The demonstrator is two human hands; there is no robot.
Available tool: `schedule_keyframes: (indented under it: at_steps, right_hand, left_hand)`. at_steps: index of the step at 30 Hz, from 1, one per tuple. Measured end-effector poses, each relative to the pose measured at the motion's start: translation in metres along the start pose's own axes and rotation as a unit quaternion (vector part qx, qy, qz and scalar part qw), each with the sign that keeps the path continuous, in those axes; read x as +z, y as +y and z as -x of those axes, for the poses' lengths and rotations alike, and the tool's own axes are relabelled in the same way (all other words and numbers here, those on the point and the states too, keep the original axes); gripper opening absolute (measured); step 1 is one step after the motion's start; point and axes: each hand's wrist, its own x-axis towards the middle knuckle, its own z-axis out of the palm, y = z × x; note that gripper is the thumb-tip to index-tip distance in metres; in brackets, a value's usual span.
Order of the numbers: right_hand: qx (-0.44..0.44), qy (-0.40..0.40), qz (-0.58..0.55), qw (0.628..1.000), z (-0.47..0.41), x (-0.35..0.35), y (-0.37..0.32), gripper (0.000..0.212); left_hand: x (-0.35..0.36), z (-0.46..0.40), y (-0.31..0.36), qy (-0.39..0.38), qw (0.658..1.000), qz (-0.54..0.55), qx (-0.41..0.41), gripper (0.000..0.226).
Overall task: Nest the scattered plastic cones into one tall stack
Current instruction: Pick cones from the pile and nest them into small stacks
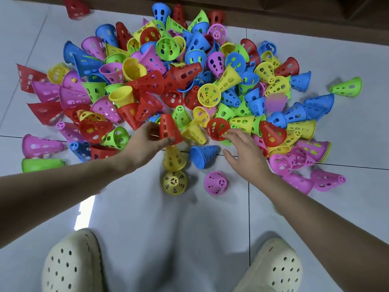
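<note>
Beyond my clogs (71, 264), my left hand (147, 142) grips a red cone (168, 129) at the pile's (168, 81) near edge while my right hand (244, 152), fingers spread, touches another red one (217, 128).

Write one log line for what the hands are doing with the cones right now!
left hand: holds red cone | right hand: open, reaching toward another red cone | pile: scattered | stack: none visible

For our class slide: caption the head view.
Left hand grips a red perforated plastic cone; open right hand reaches toward the pile.
</note>
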Motion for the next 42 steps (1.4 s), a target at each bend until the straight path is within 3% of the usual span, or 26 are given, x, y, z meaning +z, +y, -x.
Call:
schedule_keyframes:
  at_steps: [3,6,8,12,15,17,20,22,25,30,33,36,39,42]
  right_hand:
    - [-0.011,-0.068,0.082,0.994,-0.022,0.002,-0.002,0.044]
    - [-0.036,-0.107,0.135,0.984,-0.031,0.007,0.0,0.03]
    - [-0.025,-0.077,0.11,0.991,-0.032,0.006,0.001,0.021]
    - [0.064,0.011,-0.053,0.996,-0.022,-0.003,0.003,0.018]
    - [0.134,0.049,-0.163,0.976,-0.011,-0.011,-0.002,0.015]
    - [0.166,0.068,-0.214,0.96,-0.002,-0.016,-0.01,0.029]
    - [0.203,0.1,-0.249,0.942,0.009,-0.023,-0.019,0.039]
    - [0.216,0.104,-0.262,0.935,0.016,-0.026,-0.024,0.035]
    - [0.216,0.087,-0.286,0.929,0.026,-0.03,-0.032,0.026]
    - [0.241,0.075,-0.371,0.893,0.042,-0.032,-0.043,0.054]
    - [0.262,0.062,-0.402,0.875,0.051,-0.032,-0.049,0.047]
    - [0.259,0.027,-0.388,0.884,0.065,-0.033,-0.052,0.044]
    - [0.271,-0.007,-0.357,0.894,0.074,-0.037,-0.055,0.046]
    - [0.28,-0.014,-0.365,0.888,0.08,-0.041,-0.054,0.057]
  left_hand:
    - [-0.007,0.015,0.001,0.008,0.999,0.002,0.035,0.051]
    - [-0.009,0.041,0.003,0.011,0.995,-0.016,0.096,0.059]
    - [-0.008,0.058,-0.001,-0.01,0.99,-0.036,0.137,0.062]
    - [0.001,0.077,-0.023,-0.057,0.975,-0.099,0.193,0.055]
    - [0.008,0.084,-0.039,-0.079,0.971,-0.125,0.187,0.057]
    - [0.012,0.086,-0.047,-0.08,0.972,-0.124,0.18,0.052]
    - [0.019,0.086,-0.055,-0.069,0.975,-0.127,0.166,0.035]
    - [0.023,0.084,-0.062,-0.072,0.976,-0.132,0.159,0.029]
    - [0.028,0.078,-0.068,-0.08,0.974,-0.149,0.151,0.032]
    - [0.023,0.076,-0.064,-0.09,0.968,-0.18,0.148,0.039]
    - [0.016,0.071,-0.062,-0.029,0.959,-0.224,0.172,0.045]
    - [0.01,0.054,-0.057,0.016,0.962,-0.212,0.173,0.042]
    - [0.012,0.037,-0.047,-0.011,0.966,-0.198,0.164,0.046]
    - [0.018,0.025,-0.031,-0.061,0.944,-0.269,0.179,0.06]
